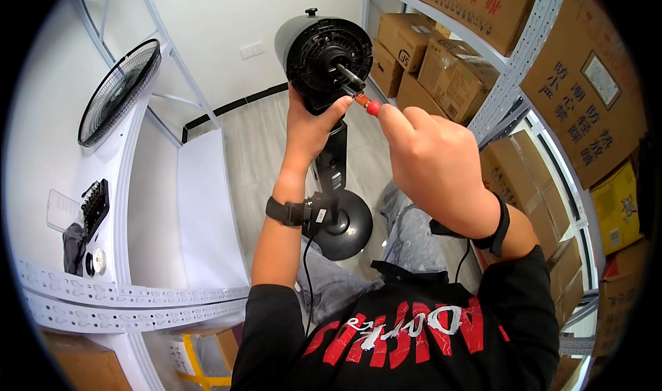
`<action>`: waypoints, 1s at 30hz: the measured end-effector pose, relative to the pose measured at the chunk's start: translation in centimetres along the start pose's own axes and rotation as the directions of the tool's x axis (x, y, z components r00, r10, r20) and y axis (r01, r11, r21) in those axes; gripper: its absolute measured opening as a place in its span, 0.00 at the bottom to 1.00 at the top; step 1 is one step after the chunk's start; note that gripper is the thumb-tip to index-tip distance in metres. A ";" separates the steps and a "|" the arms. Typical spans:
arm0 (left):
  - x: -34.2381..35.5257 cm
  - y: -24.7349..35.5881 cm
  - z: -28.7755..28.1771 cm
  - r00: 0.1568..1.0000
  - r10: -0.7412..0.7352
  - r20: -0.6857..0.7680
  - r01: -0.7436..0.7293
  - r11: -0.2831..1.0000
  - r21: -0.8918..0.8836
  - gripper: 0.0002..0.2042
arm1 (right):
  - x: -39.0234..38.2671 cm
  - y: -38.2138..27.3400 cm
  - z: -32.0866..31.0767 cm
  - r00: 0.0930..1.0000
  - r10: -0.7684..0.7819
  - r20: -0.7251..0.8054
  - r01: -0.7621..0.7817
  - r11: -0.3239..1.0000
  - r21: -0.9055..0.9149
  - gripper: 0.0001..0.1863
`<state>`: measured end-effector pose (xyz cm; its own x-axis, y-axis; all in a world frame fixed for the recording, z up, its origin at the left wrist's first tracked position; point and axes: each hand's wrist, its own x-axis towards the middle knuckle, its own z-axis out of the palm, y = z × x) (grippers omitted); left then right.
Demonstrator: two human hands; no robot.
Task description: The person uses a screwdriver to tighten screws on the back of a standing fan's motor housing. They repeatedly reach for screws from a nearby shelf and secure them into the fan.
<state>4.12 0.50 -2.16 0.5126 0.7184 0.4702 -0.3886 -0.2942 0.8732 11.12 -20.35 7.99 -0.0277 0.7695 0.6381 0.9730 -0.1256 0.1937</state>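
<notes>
Head view. The left hand (308, 132) has its grip closed about the underside of the fan motor housing (323, 56), most fingers hidden behind it. The right hand (436, 162) grips a red-handled screwdriver (363, 102), its fist concealing the handle's end; the tip is indistinct against the dark housing, which tops a black column (334, 158) partly covered by the left wrist.

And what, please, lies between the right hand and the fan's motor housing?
In the head view, a red-handled screwdriver, with the left thumb beside it.
</notes>
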 end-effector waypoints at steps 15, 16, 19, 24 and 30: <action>-0.5 0.2 0.1 1.000 0.029 -0.007 -0.029 0.999 -0.014 0.35 | 0.3 0.2 -0.7 0.958 -0.219 -0.186 0.281 0.850 0.445 0.16; -0.5 0.3 0.2 1.000 0.020 0.002 -0.020 0.999 -0.042 0.35 | 0.2 0.0 -1.0 0.966 -0.204 -0.159 0.254 0.866 0.430 0.15; -0.8 0.9 0.3 0.999 -0.036 0.015 0.037 0.994 -0.104 0.35 | 0.2 -0.6 -1.6 0.974 -0.162 -0.157 0.210 0.906 0.366 0.15; -0.4 -0.2 0.2 1.000 0.015 -0.024 -0.016 1.000 -0.020 0.36 | 0.2 1.3 -0.3 0.922 -0.243 -0.300 0.297 0.943 0.148 0.13; -0.1 -0.7 -0.2 1.000 -0.006 -0.025 0.007 1.000 0.015 0.36 | -0.3 0.9 0.5 0.967 -0.083 -0.242 0.131 0.973 0.190 0.15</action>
<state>4.14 0.74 -2.84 0.4954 0.7361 0.4613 -0.3739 -0.2986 0.8781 12.08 -20.43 7.60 -0.1634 0.6027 0.7810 0.9866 0.0976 0.1310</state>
